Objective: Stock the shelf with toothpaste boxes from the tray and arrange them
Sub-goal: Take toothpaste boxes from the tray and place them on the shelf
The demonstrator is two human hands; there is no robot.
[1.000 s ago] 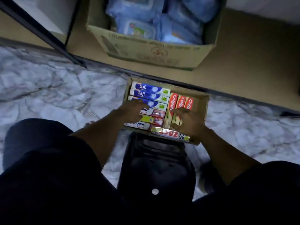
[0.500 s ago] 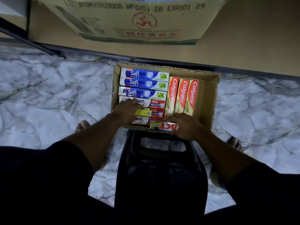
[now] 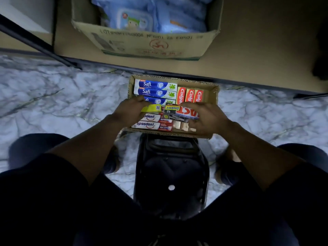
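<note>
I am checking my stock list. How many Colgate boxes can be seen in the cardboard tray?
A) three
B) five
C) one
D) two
A: three red Colgate boxes lie side by side in the far right part of the tray, just beyond the right hand.

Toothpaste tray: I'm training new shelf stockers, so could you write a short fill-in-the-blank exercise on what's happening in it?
The left hand grips the yellow box; the two white boxes nearest the person read ____.
The right hand holds the black-and-red box labelled ____.
At the far right of the cardboard tray lie ____ red Colgate boxes.
The blue-and-white boxes at its far left read ____.
Missing words: Pepsodent; Smokers; three; Safi.
</note>
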